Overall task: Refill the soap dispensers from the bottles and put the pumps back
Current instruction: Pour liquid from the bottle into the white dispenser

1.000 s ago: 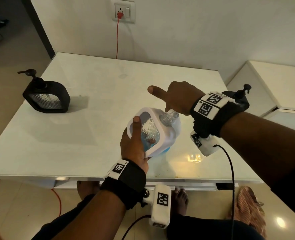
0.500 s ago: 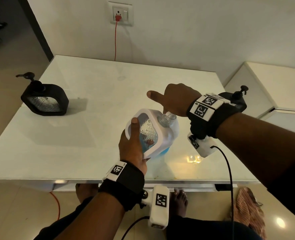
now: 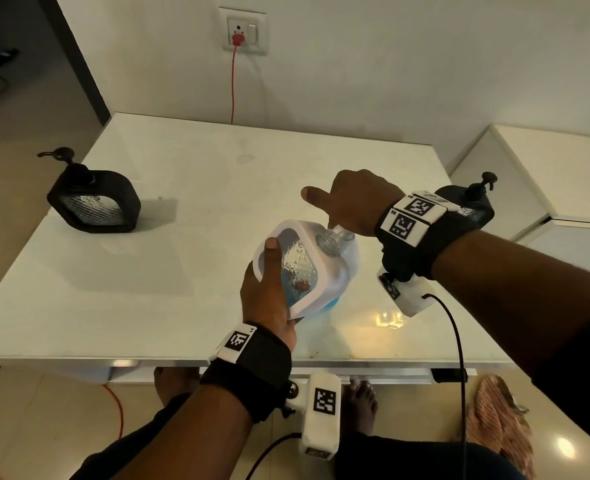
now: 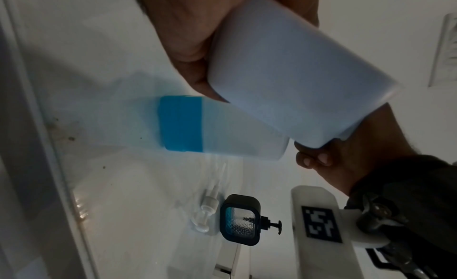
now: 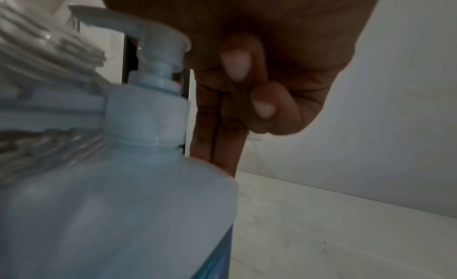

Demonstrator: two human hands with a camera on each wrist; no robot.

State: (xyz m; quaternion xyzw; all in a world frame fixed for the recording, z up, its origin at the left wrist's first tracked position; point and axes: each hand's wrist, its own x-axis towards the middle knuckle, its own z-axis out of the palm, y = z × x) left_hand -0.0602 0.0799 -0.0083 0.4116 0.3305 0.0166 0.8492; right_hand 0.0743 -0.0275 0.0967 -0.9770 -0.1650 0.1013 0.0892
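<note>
White bench (image 3: 182, 271) below: left hand (image 3: 269, 299) gripped the tilted dispenser (image 3: 300, 268); right hand (image 3: 352, 202), curled, pressed the bottle (image 5: 123, 214) pump (image 5: 138, 29). Best keep spout over neck.

Left hand (image 4: 188, 40) grips tilted white dispenser (image 4: 291, 72); blue-banded bottle (image 4: 210, 125) behind

Near the table's (image 3: 182, 271) front edge, at centre: a tilted dispenser (image 3: 297, 268) in the left hand (image 3: 269, 299), lifted off the surface, open threaded neck toward the far right. Directly behind and right of it, touching: a refill bottle (image 4: 222, 126) standing on the table, pump head under the right hand (image 3: 352, 202). At the far left edge: a second dispenser (image 3: 94, 202), upright, pump on. At the right edge: a third dispenser (image 4: 241, 219), a loose pump (image 4: 206, 211) lying just beside it. On the far wall: a socket (image 3: 243, 31), a cord (image 3: 233, 88) hanging from it behind the table.
</note>
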